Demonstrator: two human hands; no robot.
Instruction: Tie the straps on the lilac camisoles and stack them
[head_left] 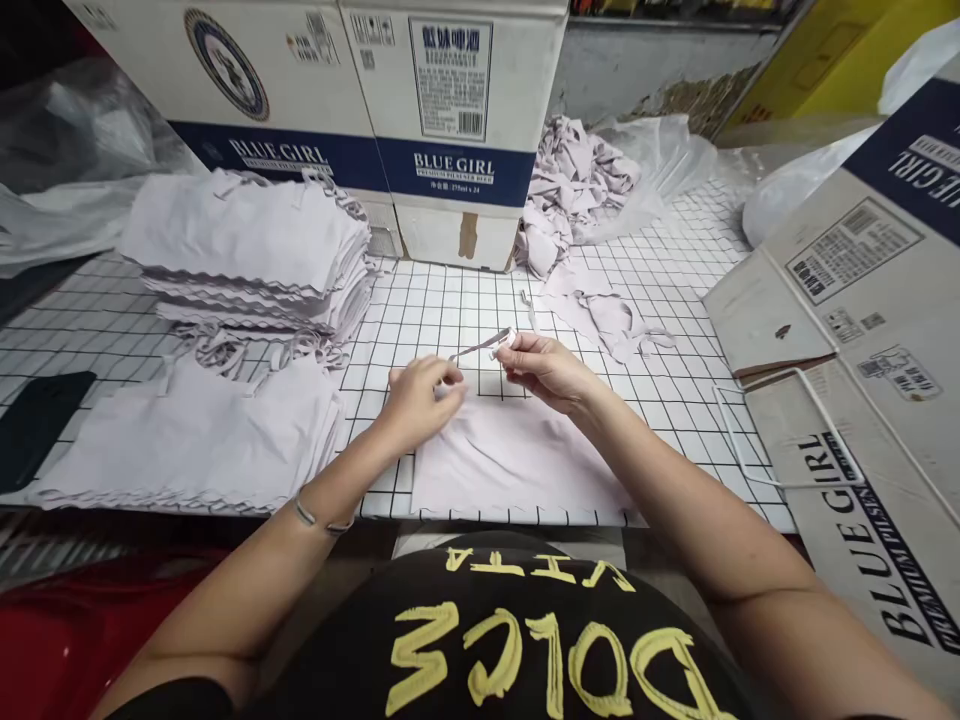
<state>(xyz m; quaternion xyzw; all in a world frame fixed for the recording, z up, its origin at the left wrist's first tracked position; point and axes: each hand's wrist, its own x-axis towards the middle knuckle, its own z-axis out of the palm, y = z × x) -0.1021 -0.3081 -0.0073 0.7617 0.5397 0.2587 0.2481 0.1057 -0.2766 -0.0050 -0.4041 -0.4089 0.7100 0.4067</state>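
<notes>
A pale pink garment piece (517,465) lies flat on the table in front of me. My left hand (421,402) is closed at its upper left corner, fingers pinching the cloth where a thin strap (480,347) comes up. Between thumb and fingertips, my right hand (546,370) grips the strap's other end, just above the cloth. A small white piece (504,343) shows at those fingertips; its exact kind is too small to tell. The strap stretches in a short line between both hands.
Folded garments form a tall stack (247,250) and a lower stack (195,430) on the left, with a dark phone-like object (41,425) beside them. Cartons stand behind (450,180) and at right (840,290). A heap of crumpled pink garments (577,185) lies at the back.
</notes>
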